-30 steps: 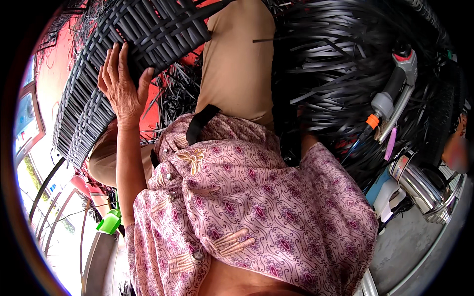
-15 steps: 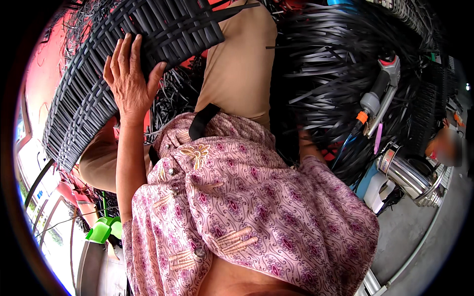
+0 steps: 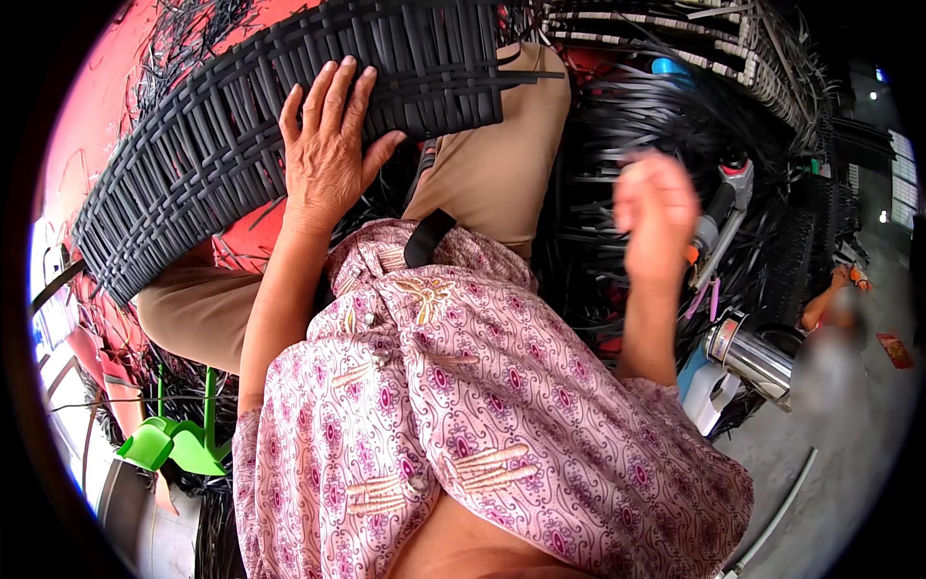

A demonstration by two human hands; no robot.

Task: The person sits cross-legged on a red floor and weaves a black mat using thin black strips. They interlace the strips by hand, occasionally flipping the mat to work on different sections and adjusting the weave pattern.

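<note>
A curved panel of black woven strips [image 3: 212,154] lies across my lap, its right end over my knee. My left hand [image 3: 328,154] rests on it with fingers stretched out and thumb apart. A loose black strip [image 3: 531,77] sticks out from the panel's right end. Over on the right, my right hand [image 3: 656,207] is raised in front of a heap of loose black strips [image 3: 598,232]. Its fingers look curled, but motion smears them, and whether they hold anything is unclear.
Right of my hand lie a grey-and-black hand tool [image 3: 738,193], pink-handled scissors [image 3: 709,299] and a shiny metal jug [image 3: 748,352]. A pale woven frame [image 3: 733,48] stands at the far right. Green dustpans [image 3: 174,444] are at the lower left. Another person's hand [image 3: 825,299] shows at the right.
My right hand has come up into view from low beside my body. The panel and my left hand appear farther right, as the view has shifted too.
</note>
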